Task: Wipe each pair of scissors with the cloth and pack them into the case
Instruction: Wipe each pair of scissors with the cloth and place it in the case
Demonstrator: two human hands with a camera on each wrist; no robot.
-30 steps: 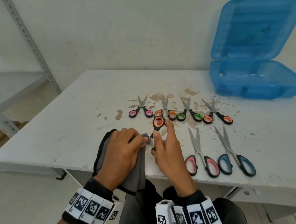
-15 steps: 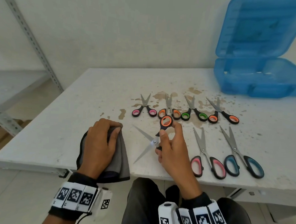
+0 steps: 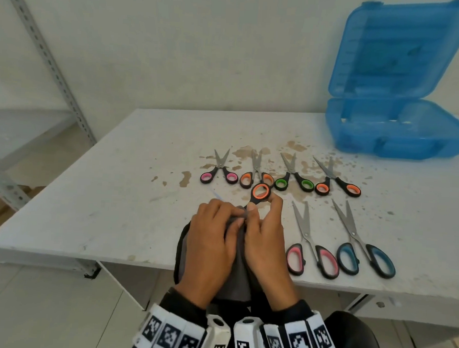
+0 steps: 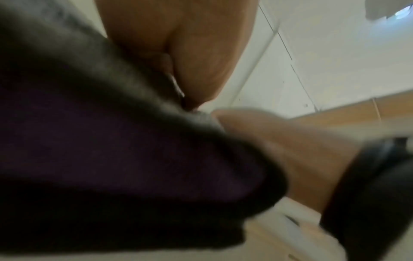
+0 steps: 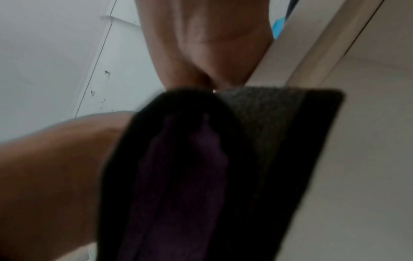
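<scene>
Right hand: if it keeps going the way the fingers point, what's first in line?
Likely the orange-handled small scissors in the far row, just beyond the pair that the right hand holds; depth is unclear.

Dark cloth point(image 5: 223, 167) hanging close, hands point(image 5: 205, 44) above it, pale wall behind

bare table point(image 3: 111, 167) open on the left, scissors rows point(image 3: 281, 176) ahead and right, blue case point(image 3: 400, 140) far right
</scene>
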